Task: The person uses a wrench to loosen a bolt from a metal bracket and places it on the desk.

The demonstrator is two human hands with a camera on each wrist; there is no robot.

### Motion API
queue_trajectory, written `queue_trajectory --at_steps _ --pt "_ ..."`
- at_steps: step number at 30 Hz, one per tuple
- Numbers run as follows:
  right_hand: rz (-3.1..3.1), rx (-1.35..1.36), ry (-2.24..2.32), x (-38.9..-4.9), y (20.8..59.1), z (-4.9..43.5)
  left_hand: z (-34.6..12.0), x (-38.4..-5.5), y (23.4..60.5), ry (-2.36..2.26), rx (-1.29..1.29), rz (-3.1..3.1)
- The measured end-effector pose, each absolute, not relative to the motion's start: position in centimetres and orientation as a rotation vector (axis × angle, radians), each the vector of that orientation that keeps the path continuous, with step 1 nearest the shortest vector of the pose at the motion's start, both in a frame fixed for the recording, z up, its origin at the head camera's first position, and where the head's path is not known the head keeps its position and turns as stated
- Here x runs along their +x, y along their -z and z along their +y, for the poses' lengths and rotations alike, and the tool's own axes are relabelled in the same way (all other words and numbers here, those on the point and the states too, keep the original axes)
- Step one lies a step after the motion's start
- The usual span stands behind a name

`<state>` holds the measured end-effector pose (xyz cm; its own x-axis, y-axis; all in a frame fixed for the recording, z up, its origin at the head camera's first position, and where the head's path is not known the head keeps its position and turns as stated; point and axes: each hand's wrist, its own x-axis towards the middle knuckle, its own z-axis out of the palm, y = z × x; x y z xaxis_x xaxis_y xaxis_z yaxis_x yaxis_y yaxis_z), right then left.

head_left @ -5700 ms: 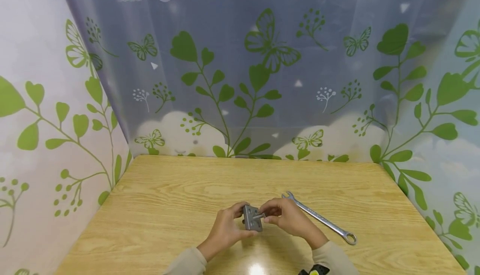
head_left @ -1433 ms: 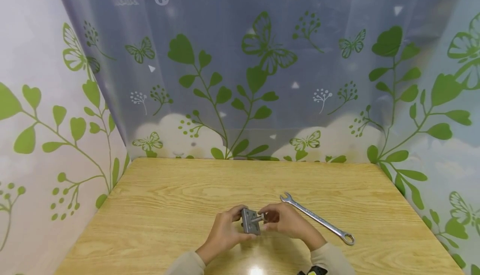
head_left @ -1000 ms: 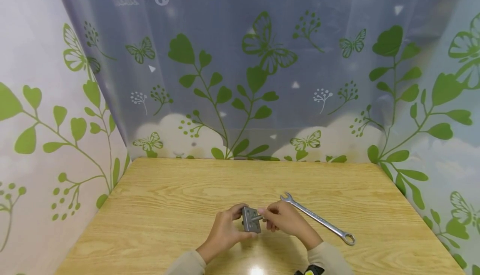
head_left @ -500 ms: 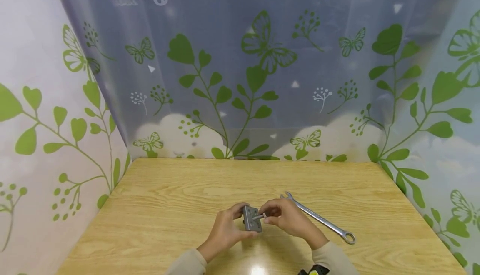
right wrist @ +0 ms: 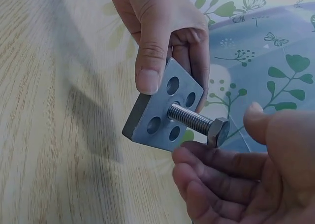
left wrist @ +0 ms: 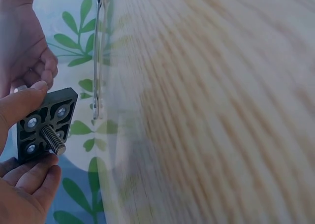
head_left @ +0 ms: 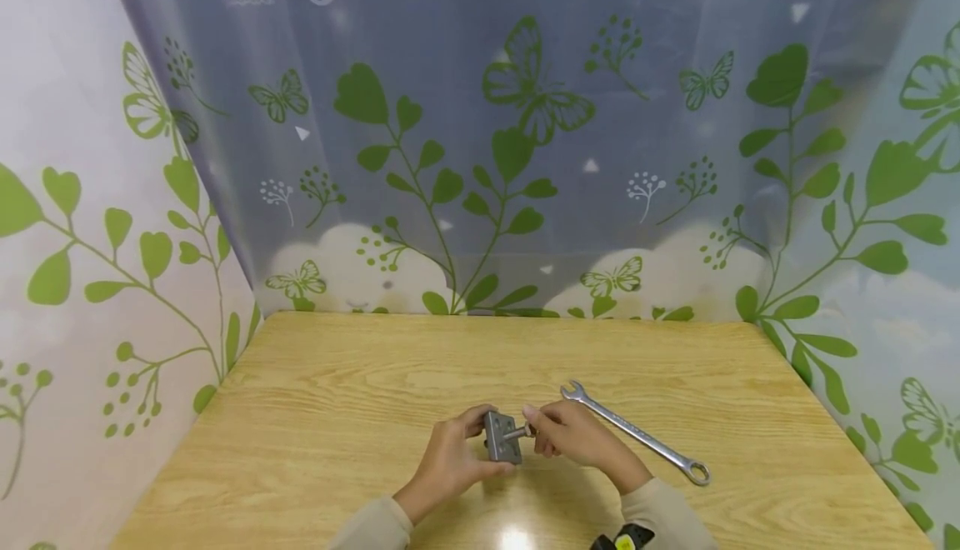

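Note:
My left hand (head_left: 448,457) grips a square grey metal plate (right wrist: 162,111) by opposite edges, thumb on one side and fingers on the other. Through the plate's centre runs a hex bolt (right wrist: 194,119), surrounded by several holes. The bolt's threaded tip (left wrist: 55,141) sticks out of the ribbed back in the left wrist view. At the bolt's head end is my right hand (head_left: 583,437). Its thumb stands raised, apart from the head, while loosely bent fingers (right wrist: 194,152) lie right below the head in the right wrist view.
A combination wrench (head_left: 637,433) lies diagonally on the wood-grain table (head_left: 337,383), just beyond and right of my right hand. A patterned curtain (head_left: 450,158) with green leaves and butterflies stands behind the table and along both sides. A watch (head_left: 626,539) is on the right wrist.
Half a second ago the right thumb was below the bolt head with fingers above; now the thumb is on top and fingers are below. The left hand and plate stay nearly still.

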<state>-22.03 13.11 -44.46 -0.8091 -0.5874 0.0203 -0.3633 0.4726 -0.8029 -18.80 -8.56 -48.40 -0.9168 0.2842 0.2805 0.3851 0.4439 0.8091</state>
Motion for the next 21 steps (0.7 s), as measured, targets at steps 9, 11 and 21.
queue_trajectory --at_steps 9,11,21 --pt "2.497 -0.732 1.264 -21.97 44.14 12.87 -8.56 -18.81 48.20 1.495 -0.604 -2.586" --pt "2.508 -0.777 1.260 -22.01 44.19 13.00 -8.58 -18.89 48.22 1.496 -0.614 -2.579" --pt "2.480 -0.896 1.321 -21.76 43.94 13.41 -8.70 -18.98 48.20 1.497 -0.624 -2.585"
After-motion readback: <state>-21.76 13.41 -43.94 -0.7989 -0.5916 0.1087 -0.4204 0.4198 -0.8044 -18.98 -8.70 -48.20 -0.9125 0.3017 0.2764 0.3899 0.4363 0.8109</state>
